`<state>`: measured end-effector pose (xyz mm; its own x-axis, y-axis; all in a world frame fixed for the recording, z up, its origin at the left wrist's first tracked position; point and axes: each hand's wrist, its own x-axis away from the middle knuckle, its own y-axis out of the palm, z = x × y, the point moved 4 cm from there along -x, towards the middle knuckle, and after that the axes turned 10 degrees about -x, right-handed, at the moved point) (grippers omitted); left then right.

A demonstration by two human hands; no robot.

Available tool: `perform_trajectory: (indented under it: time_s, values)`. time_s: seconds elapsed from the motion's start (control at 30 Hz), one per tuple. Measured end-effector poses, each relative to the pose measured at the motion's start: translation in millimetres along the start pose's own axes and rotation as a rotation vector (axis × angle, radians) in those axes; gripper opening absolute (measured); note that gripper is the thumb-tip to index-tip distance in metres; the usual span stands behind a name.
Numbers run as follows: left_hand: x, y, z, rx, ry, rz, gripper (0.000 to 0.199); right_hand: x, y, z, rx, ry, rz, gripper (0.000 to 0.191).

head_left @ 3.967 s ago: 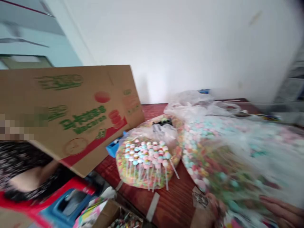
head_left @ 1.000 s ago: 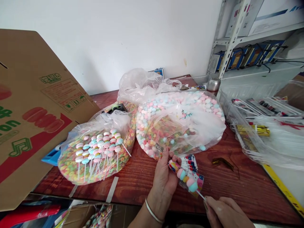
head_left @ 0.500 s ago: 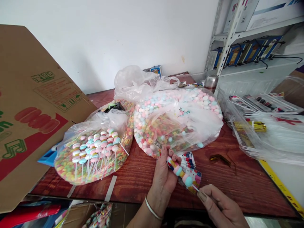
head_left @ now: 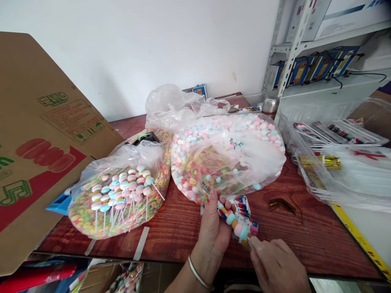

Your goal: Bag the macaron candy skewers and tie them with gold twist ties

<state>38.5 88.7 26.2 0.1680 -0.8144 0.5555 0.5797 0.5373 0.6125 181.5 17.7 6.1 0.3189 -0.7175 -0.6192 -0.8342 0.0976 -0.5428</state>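
Note:
My left hand (head_left: 214, 230), with a bangle at the wrist, is closed around a clear printed wrapper with a candy skewer (head_left: 234, 224) in it. Pink, blue and yellow candy pieces sit in a row on the skewer. At the skewer's lower end, my right hand (head_left: 277, 260) pinches the stick; its fingertips hide most of the stick. More printed wrappers (head_left: 241, 204) lie on the table just beyond. Finished-looking candy skewers (head_left: 125, 189) with white sticks rest on a clear bag of ring candies (head_left: 82, 215) to the left.
A large bag of pastel candies (head_left: 265, 134) lies behind my hands. A cardboard box flap (head_left: 55, 122) rises at left. Clear plastic trays (head_left: 317, 185) stand at right, near gold twist ties (head_left: 282, 204) on the wooden table (head_left: 171, 240). Behind is a metal shelf (head_left: 293, 53).
My right hand has moved up and left toward my left hand, pushing the skewer's stick closer to the wrapper. The stick now shows less. My left hand is nearly still.

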Motion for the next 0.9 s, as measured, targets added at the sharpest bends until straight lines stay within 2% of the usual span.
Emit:
perform_trajectory:
  time_s: [0.03,0.1,0.17,0.27,0.33,0.4,0.53,0.73,0.8,0.9]
  values:
    - [0.8,0.4,-1.5,0.001,-0.015,0.011,0.017,-0.6,1.9,-2.2,0.086,-0.110,-0.007,0.020]
    - [2.5,1.6,-5.3,0.000,-0.029,0.019,0.018,-4.1,7.9,-2.9,0.134,-0.148,-0.015,0.017]
    - [3.8,2.7,-10.3,-0.005,-0.024,0.004,0.018,-10.8,14.0,0.0,0.042,0.016,-0.008,0.011]
    - [4.5,2.5,-18.5,-0.013,-0.049,-0.030,0.018,-19.1,22.3,8.0,-0.244,0.426,-0.045,0.022]
    - [4.0,2.2,-20.8,-0.016,-0.089,-0.060,0.019,-21.0,23.6,10.9,-0.385,0.585,-0.084,0.026]
    - [3.0,2.3,-18.0,-0.010,-0.097,-0.080,0.020,-19.1,21.8,13.0,-0.431,0.618,-0.129,0.027]
    - [3.0,2.5,-14.4,-0.029,-0.039,-0.085,0.020,-6.7,25.6,18.4,-0.405,0.583,-0.229,0.032]
    - [10.5,-2.0,-44.5,-0.107,-0.060,-0.120,0.023,-18.3,34.8,26.0,-0.400,0.619,-0.085,0.034]
    - [9.3,-2.3,-41.4,-0.121,-0.038,-0.159,0.029,-24.4,33.7,27.6,-0.486,0.653,-0.073,0.034]
    - [1.2,-0.8,-19.5,-0.079,-0.005,-0.175,0.037,-22.7,34.0,29.8,-0.702,0.749,-0.086,0.039]
